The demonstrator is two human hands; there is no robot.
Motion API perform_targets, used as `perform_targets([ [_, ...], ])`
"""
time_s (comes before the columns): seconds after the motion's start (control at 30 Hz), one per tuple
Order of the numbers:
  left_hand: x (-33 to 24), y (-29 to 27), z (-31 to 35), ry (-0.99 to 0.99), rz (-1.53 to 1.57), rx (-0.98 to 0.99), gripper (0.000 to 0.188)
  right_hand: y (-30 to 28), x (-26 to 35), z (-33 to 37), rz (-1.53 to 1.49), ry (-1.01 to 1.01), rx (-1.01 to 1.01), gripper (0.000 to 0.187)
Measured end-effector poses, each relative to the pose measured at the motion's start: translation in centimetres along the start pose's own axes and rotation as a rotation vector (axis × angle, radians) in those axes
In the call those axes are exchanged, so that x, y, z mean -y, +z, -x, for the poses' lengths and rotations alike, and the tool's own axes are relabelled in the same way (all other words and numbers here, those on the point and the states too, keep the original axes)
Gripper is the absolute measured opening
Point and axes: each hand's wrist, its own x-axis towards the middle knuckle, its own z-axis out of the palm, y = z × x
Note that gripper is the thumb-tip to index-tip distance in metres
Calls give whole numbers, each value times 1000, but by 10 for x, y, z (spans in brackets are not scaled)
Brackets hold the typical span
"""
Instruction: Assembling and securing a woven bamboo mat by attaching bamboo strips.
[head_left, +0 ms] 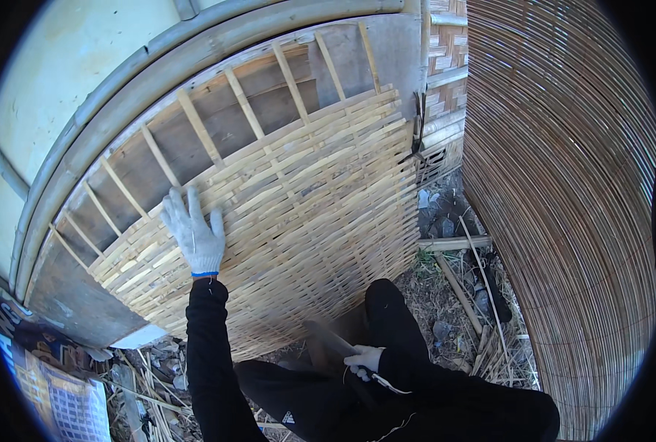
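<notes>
A woven bamboo panel (321, 199) of pale split strips leans against a wooden board, its bare upright slats (198, 127) sticking up past the weave. My left hand (194, 234), in a white glove with a blue cuff, lies on the panel near its upper woven edge. Its fingers are spread and it holds nothing. Low in front of my body, my right hand (365, 359), also gloved, is closed round a machete (329, 340). The blade points up and left toward the panel's lower edge and looks blurred. A pale, narrow end shows below the hand.
Behind the panel stands the board (70, 298), bordered by curved-looking bamboo poles (96, 110). A large screen of thin brown sticks (563, 191) rises on the right. Sticks (459, 291), stones and dry debris litter the ground. A printed sheet (63, 394) lies lower left.
</notes>
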Motion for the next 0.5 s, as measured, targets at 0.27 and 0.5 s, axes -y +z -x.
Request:
perform_targets([
  [0.27,-28,31,-31,-11,-92,-142,72,3,65,80,159,-278,-211,24],
  [0.5,-31,36,-44,-16,-197,-146,78,-85,279,178,149,-1006,-538,13],
])
